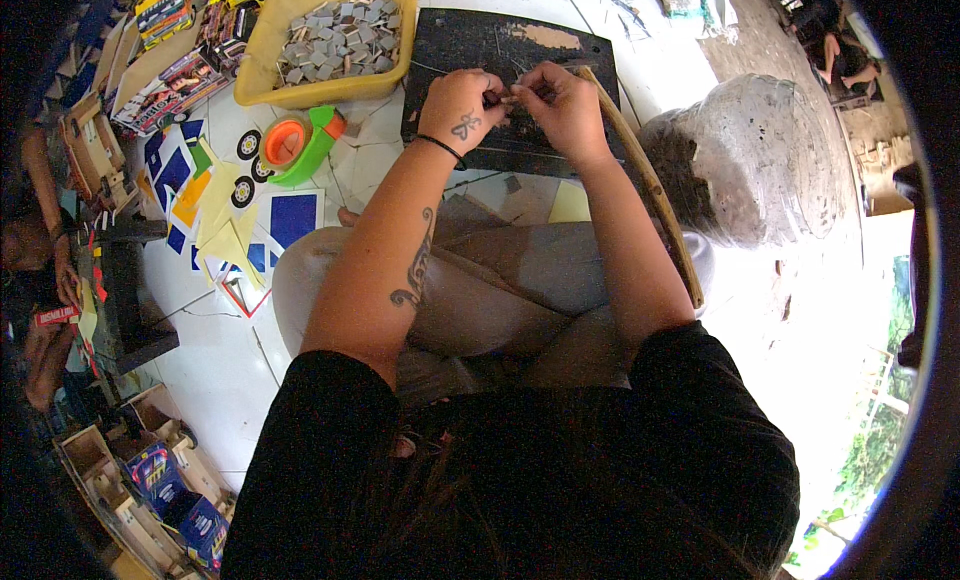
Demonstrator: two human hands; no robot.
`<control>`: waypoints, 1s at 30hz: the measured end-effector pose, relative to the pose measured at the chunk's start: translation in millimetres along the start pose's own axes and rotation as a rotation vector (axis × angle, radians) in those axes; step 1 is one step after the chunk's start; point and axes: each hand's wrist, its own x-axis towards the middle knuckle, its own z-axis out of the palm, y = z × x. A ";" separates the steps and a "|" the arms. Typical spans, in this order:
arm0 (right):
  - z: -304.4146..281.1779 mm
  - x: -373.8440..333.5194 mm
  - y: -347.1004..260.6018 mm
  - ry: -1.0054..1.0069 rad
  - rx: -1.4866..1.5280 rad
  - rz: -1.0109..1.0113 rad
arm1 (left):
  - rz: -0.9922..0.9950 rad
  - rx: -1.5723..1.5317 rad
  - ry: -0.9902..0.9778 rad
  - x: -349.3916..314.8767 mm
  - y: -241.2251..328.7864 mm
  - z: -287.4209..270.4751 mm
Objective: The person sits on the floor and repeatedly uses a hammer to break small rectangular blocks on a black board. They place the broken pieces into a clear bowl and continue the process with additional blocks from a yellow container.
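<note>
Left hand (463, 108) and right hand (562, 110): fingers pinched nearly closed on tiny piece (508, 97), long axis indiscernible. Black board (455, 45) beneath fingers; wooden stick (648, 176) right, yellow basin (320, 93) left.

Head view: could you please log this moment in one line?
left hand, right hand: fingertips close together | underneath: black board | anything held: too small to tell | yellow tub: holds grey pieces

Loose wheels (242, 191), cut sheets (297, 220) and a tub (262, 55) of small pieces (340, 42) show a workshop.
</note>
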 end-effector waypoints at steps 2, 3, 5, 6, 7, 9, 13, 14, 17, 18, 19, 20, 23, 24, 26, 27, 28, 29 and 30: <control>0.2 1.4 -1.9 -0.006 -0.057 0.032 | -0.022 0.014 -0.012 0.6 1.4 -1.2; 0.2 0.9 -2.8 -0.004 -0.066 0.000 | -0.029 0.011 -0.015 0.2 2.0 -2.1; -0.3 0.0 -3.9 -0.006 -0.106 -0.030 | -0.031 0.021 -0.014 -1.0 3.5 -3.2; -0.9 -1.0 -4.2 0.010 -0.104 -0.029 | -0.027 0.034 -0.009 -1.9 4.4 -3.3; -0.7 -1.5 -4.3 0.008 -0.102 -0.023 | -0.023 0.047 -0.004 -2.2 5.0 -3.3; 0.2 -1.5 -4.8 0.008 -0.084 -0.011 | 0.015 -0.066 0.078 -2.0 7.2 0.1; -2.2 2.0 -10.0 0.017 -0.091 -0.045 | 0.050 -0.196 0.149 -2.3 6.7 4.0; -6.7 1.6 -12.0 -0.005 -0.141 -0.007 | 0.056 -0.199 0.146 -3.1 6.6 5.1; -31.1 -11.7 -15.6 0.059 -0.599 -0.063 | 0.075 -0.189 0.160 -3.8 6.7 7.4; -47.1 -22.8 -14.9 -0.066 -0.739 0.114 | 0.082 -0.174 0.172 -3.6 6.9 7.7; -63.1 -37.2 -13.6 -0.120 -0.903 0.164 | 0.089 -0.158 0.184 -3.4 7.3 8.3; -76.8 -47.6 -9.9 -0.199 -0.948 0.273 | 0.069 -0.179 0.170 -3.6 7.9 9.3; -95.1 -78.3 0.6 -0.248 -0.884 0.335 | 0.036 -0.206 0.166 -2.9 8.8 12.2; -102.0 -86.8 1.3 -0.283 -0.817 0.413 | 0.040 -0.193 0.176 -3.7 8.8 13.1; -114.6 -101.0 -5.2 -0.158 -0.642 0.271 | 0.065 -0.177 0.208 -4.1 8.0 13.9; -121.7 -104.7 -11.6 -0.133 -0.618 0.130 | 0.087 -0.179 0.224 -4.3 7.9 14.7; -126.5 -106.6 -19.5 -0.107 -0.592 -0.015 | 0.109 -0.178 0.244 -4.0 7.3 14.6; -130.3 -109.4 -29.2 -0.149 -0.489 0.063 | 0.082 -0.221 0.230 -4.2 7.1 14.8; -134.5 -111.9 -40.1 -0.190 -0.387 0.147 | 0.055 -0.265 0.212 -4.4 6.9 15.2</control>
